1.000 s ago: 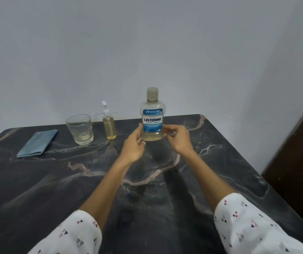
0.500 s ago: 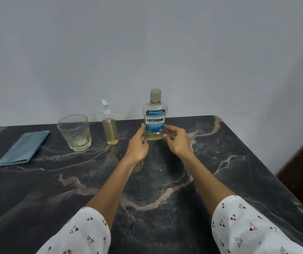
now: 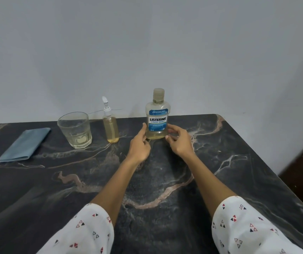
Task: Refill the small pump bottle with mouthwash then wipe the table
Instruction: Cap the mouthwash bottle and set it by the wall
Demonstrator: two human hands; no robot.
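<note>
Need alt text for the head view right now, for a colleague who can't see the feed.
Both hands, left and right, flank the base of a capped clear plastic Listerine mouthwash bottle standing on a dark marble table. Left of it stand a small clear pump bottle, a glass tumbler and a folded blue cloth.

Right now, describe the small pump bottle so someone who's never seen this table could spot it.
On the dark marble table, look along the far edge by the wall. The small pump bottle stands between the glass and the mouthwash bottle. It's slim, unlabelled, with a white pump.
</note>
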